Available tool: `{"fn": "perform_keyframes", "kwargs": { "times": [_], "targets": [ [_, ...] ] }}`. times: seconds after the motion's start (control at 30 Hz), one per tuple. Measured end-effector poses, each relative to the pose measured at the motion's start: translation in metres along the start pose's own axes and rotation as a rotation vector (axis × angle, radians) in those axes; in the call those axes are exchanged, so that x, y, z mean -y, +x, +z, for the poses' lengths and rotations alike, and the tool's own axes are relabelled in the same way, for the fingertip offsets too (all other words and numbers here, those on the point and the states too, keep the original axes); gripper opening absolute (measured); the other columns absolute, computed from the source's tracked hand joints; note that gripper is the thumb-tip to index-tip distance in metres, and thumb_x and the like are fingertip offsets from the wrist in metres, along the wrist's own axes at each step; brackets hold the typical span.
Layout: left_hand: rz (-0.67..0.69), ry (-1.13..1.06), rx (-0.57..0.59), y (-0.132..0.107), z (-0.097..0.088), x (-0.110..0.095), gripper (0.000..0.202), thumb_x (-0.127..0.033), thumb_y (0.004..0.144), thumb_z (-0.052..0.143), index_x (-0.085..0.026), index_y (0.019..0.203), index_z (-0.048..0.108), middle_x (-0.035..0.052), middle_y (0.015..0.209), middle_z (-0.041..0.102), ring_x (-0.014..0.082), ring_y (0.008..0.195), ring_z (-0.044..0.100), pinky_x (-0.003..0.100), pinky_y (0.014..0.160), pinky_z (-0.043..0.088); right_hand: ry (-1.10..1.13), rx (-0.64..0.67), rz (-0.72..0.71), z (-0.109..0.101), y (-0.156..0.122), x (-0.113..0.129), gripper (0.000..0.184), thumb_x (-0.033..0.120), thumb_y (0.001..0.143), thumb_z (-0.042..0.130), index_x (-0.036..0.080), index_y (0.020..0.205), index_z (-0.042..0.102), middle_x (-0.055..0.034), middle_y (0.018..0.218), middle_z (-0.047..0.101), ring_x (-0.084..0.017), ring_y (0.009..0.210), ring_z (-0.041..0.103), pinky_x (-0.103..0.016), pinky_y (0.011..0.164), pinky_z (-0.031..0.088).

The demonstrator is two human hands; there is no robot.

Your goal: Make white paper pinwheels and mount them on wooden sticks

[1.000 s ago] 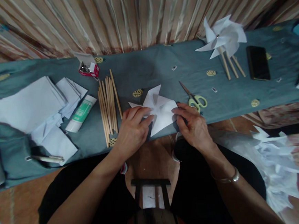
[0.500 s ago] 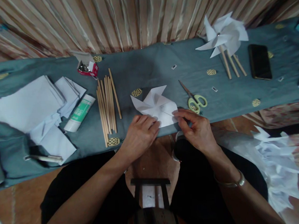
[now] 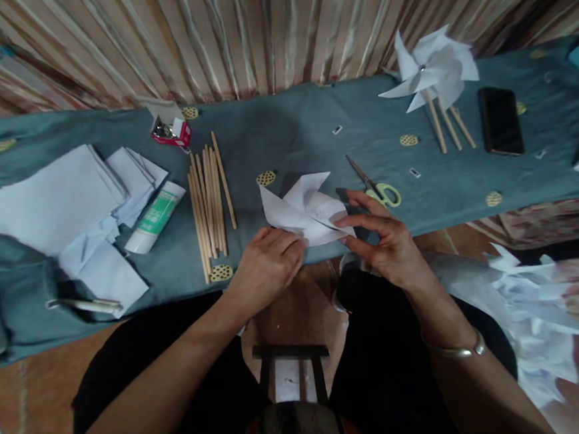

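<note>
Both hands work a half-folded paper pinwheel (image 3: 305,210) at the bench (image 3: 283,137) edge: left hand (image 3: 266,269) pinches its near corner, right hand (image 3: 389,246) pinches a blade tip. No stick is fitted yet; wooden sticks (image 3: 210,200) lie nearby.

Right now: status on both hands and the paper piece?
Left hand pressing near edge of the paper pinwheel. Right hand pinching its right corner, flap lifted. Scissors just behind right hand; wooden sticks lie left.

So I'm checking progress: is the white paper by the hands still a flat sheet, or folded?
Folded. The white paper shows pinwheel-like flaps raised off the cloth, the right hand pinching one edge, the left hand touching another.
</note>
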State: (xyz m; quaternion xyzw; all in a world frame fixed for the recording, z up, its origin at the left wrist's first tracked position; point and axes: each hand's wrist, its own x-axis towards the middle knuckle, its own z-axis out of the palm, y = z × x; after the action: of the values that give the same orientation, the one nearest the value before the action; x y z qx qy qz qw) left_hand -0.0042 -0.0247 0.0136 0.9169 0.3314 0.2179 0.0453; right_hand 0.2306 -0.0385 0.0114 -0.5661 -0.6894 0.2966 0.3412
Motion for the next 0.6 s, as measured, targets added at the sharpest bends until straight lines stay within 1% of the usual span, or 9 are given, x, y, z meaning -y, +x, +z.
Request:
{"fn": "perform_keyframes", "kwargs": {
  "times": [0.1, 0.2, 0.27, 0.33, 0.37, 0.43, 0.5, 0.6],
  "targets": [
    [-0.005, -0.02, 0.001, -0.003, -0.001, 0.0, 0.011, -0.012, 0.09, 0.055, -0.012, 0.088, 0.066, 0.0069, 0.087, 0.072, 0.0197, 0.08, 0.065, 0.033, 0.074, 0.048, 0.025, 0.044, 0.007, -0.002, 0.0, -0.002, 0.023, 0.025, 0.079, 0.07, 0.028, 0.101, 0.073, -0.0052, 0.146, 0.049, -0.028, 0.133, 0.05, -0.053, 0.112, 0.037],
    [-0.018, -0.048, 0.016, -0.006, -0.002, 0.002, 0.011, -0.013, 0.09, 0.055, -0.012, 0.089, 0.066, 0.0069, 0.088, 0.072, 0.0196, 0.08, 0.065, 0.034, 0.075, 0.048, 0.039, 0.137, 0.037, -0.007, 0.0, 0.001, 0.027, 0.027, 0.078, 0.072, 0.029, 0.105, 0.072, -0.0057, 0.149, 0.046, -0.029, 0.137, 0.046, -0.053, 0.113, 0.036],
    [-0.028, -0.06, 0.024, -0.008, -0.003, 0.003, 0.012, -0.014, 0.09, 0.054, -0.013, 0.089, 0.066, 0.0071, 0.088, 0.071, 0.0197, 0.081, 0.065, 0.034, 0.076, 0.048, 0.055, 0.208, 0.055, -0.013, 0.0, 0.004, 0.031, 0.032, 0.075, 0.076, 0.028, 0.106, 0.072, -0.007, 0.15, 0.045, -0.029, 0.139, 0.043, -0.051, 0.112, 0.037],
    [-0.039, -0.07, 0.029, -0.008, -0.003, 0.003, 0.012, -0.015, 0.091, 0.054, -0.013, 0.089, 0.066, 0.007, 0.088, 0.071, 0.0195, 0.081, 0.065, 0.034, 0.076, 0.048, 0.093, 0.248, 0.062, -0.018, 0.0, 0.007, 0.036, 0.039, 0.073, 0.079, 0.028, 0.106, 0.072, -0.0072, 0.15, 0.046, -0.03, 0.14, 0.041, -0.051, 0.112, 0.037],
    [-0.043, -0.074, 0.031, -0.009, -0.003, 0.004, 0.013, -0.015, 0.091, 0.053, -0.014, 0.089, 0.066, 0.007, 0.088, 0.071, 0.0194, 0.081, 0.065, 0.034, 0.076, 0.048, 0.117, 0.243, 0.062, -0.02, 0.001, 0.008, 0.035, 0.042, 0.074, 0.078, 0.029, 0.106, 0.072, -0.0067, 0.149, 0.048, -0.03, 0.14, 0.042, -0.051, 0.113, 0.037],
    [-0.048, -0.082, 0.034, -0.009, -0.003, 0.004, 0.014, -0.016, 0.092, 0.052, -0.014, 0.089, 0.066, 0.0071, 0.089, 0.071, 0.0193, 0.082, 0.066, 0.034, 0.077, 0.048, 0.152, 0.193, 0.06, -0.021, 0.002, 0.009, 0.028, 0.042, 0.08, 0.072, 0.03, 0.105, 0.073, -0.0054, 0.147, 0.051, -0.029, 0.138, 0.045, -0.05, 0.114, 0.036],
    [-0.045, -0.083, 0.036, -0.009, -0.002, 0.004, 0.014, -0.016, 0.091, 0.053, -0.015, 0.089, 0.066, 0.0074, 0.09, 0.072, 0.0195, 0.083, 0.066, 0.034, 0.077, 0.048, 0.153, 0.126, 0.057, -0.018, 0.003, 0.009, 0.023, 0.039, 0.087, 0.065, 0.03, 0.106, 0.073, -0.0042, 0.146, 0.052, -0.027, 0.136, 0.047, -0.05, 0.113, 0.038],
    [-0.042, -0.086, 0.033, -0.009, -0.002, 0.004, 0.013, -0.016, 0.091, 0.053, -0.014, 0.089, 0.066, 0.0076, 0.09, 0.072, 0.0199, 0.083, 0.066, 0.035, 0.077, 0.048, 0.116, 0.082, 0.049, -0.012, 0.004, 0.007, 0.023, 0.033, 0.09, 0.061, 0.03, 0.11, 0.072, -0.003, 0.148, 0.049, -0.026, 0.135, 0.048, -0.048, 0.113, 0.038]
  ]
}}
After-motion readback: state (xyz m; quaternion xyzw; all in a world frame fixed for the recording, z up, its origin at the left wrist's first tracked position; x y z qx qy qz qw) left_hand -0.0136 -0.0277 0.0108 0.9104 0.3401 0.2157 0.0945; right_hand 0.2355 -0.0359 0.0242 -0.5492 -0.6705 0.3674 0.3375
